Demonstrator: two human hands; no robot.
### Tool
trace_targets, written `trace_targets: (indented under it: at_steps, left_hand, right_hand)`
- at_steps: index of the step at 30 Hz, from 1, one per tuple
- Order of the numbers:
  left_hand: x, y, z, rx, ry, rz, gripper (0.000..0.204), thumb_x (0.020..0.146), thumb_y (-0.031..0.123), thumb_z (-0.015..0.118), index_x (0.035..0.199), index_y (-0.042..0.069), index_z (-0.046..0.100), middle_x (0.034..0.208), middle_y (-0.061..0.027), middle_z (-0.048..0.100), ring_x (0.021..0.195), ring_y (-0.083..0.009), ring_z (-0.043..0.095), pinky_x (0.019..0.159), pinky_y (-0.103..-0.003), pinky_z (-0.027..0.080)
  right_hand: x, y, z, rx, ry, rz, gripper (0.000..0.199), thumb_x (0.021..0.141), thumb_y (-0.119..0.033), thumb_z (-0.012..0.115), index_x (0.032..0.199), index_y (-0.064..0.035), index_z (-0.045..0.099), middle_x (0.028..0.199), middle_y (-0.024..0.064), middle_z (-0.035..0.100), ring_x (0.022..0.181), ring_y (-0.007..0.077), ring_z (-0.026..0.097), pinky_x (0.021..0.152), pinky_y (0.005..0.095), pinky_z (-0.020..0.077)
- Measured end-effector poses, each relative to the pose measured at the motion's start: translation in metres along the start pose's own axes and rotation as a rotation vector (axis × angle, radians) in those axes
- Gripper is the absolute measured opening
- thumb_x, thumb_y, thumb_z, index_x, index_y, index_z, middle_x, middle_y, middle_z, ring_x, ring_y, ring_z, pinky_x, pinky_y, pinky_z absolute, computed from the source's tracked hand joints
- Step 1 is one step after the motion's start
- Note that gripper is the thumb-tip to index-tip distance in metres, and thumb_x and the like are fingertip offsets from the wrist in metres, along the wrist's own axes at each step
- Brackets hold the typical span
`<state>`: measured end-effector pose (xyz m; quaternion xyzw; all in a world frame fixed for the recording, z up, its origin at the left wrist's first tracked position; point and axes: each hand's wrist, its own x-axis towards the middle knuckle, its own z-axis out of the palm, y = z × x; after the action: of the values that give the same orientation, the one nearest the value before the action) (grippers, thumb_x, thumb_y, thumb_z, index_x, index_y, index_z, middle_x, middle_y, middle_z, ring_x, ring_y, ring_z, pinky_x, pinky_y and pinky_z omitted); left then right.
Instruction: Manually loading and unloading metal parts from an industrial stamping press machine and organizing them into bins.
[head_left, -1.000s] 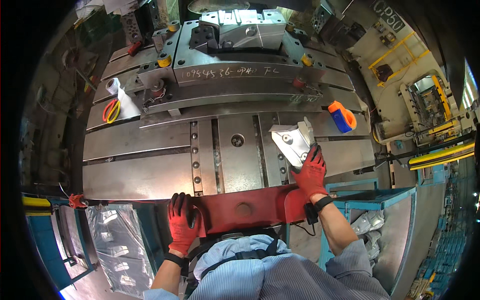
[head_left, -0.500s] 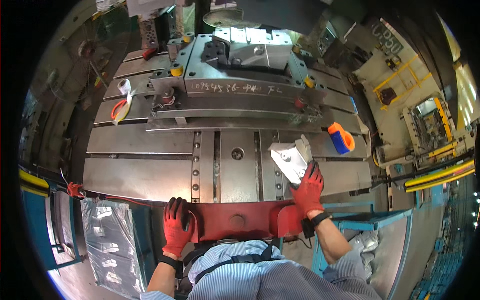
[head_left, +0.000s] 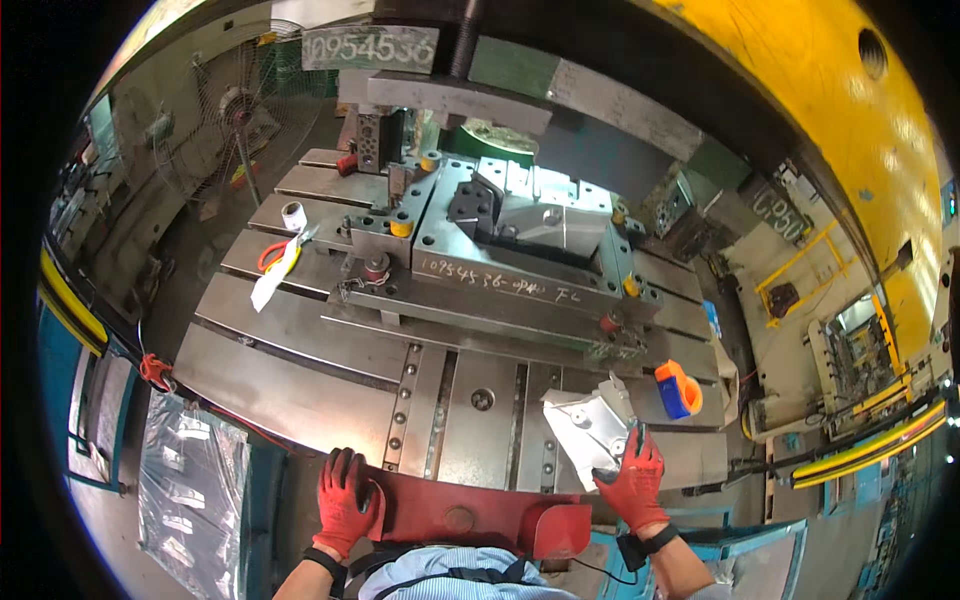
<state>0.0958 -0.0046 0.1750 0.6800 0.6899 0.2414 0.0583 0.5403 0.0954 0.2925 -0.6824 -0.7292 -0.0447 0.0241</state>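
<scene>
My right hand (head_left: 632,482), in a red glove with dark fingertips, is closed on the near right corner of a silver sheet-metal bracket (head_left: 580,430). The bracket is over the near right part of the slotted steel press bed (head_left: 290,398); I cannot tell whether it touches the bed. My left hand (head_left: 346,505), gloved alike, is at the bed's front edge beside a red metal plate (head_left: 440,512). Its fingers lie stretched forward, with nothing seen in them.
A steel die (head_left: 480,275) with yellow and red fittings stands mid-bed. Blue-and-orange tape (head_left: 678,390) lies right of the bracket. A white roll (head_left: 293,215) and red-handled scissors (head_left: 272,257) lie left. The upper press tooling (head_left: 460,95) hangs above. A plastic-covered bin (head_left: 190,490) stands lower left.
The view has tilted up, so the bed and hands sit lower and the upper tooling shows. My right hand stays on the bracket, its thumb now visible along the edge. My left hand stays at the front edge.
</scene>
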Motion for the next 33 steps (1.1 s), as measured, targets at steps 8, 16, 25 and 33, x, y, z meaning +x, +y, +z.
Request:
trace_targets:
  at_steps: [8, 16, 25, 33]
  left_hand:
    - [0.001, -0.003, 0.005, 0.028, 0.030, -0.034, 0.068, 0.078, 0.022, 0.066, 0.139, 0.004, 0.040, 0.142, -0.0179, 0.041, 0.135, -0.0399, 0.034, 0.110, -0.053, 0.030]
    - [0.010, 0.002, 0.009, 0.037, 0.029, -0.026, 0.064, 0.081, 0.018, 0.064, 0.139, 0.003, 0.042, 0.141, -0.0170, 0.042, 0.135, -0.0394, 0.035, 0.110, -0.052, 0.030]
    - [0.011, 0.005, 0.009, 0.034, 0.003, -0.040, 0.065, 0.081, 0.021, 0.063, 0.139, 0.003, 0.041, 0.141, -0.0188, 0.041, 0.135, -0.0405, 0.034, 0.110, -0.054, 0.028]
    - [0.004, -0.002, 0.007, 0.040, 0.007, -0.088, 0.069, 0.076, 0.029, 0.066, 0.135, 0.003, 0.044, 0.138, -0.0185, 0.042, 0.133, -0.0406, 0.036, 0.109, -0.054, 0.030]
  right_hand:
    - [0.060, 0.013, -0.063, 0.588, -0.033, -0.121, 0.096, 0.068, -0.032, 0.083, 0.141, 0.0052, 0.035, 0.128, 0.0209, 0.054, 0.112, 0.0316, 0.056, 0.097, 0.0395, 0.0426]
    - [0.029, 0.017, -0.055, 2.169, -0.614, 0.419, 0.037, 0.083, -0.009, 0.066, 0.118, -0.0022, 0.058, 0.114, 0.0125, 0.063, 0.107, 0.0266, 0.062, 0.095, 0.0335, 0.0468]
    - [0.077, 0.030, -0.078, 1.433, -0.314, 0.104, 0.079, 0.075, -0.007, 0.075, 0.145, -0.0017, 0.038, 0.129, 0.0045, 0.056, 0.116, 0.0120, 0.051, 0.096, 0.0274, 0.0427]
    - [0.231, -0.020, -0.123, 0.145, 0.267, -0.388, 0.103, 0.065, -0.031, 0.085, 0.148, -0.0043, 0.031, 0.135, 0.0210, 0.049, 0.118, 0.0358, 0.052, 0.100, 0.0421, 0.0420]
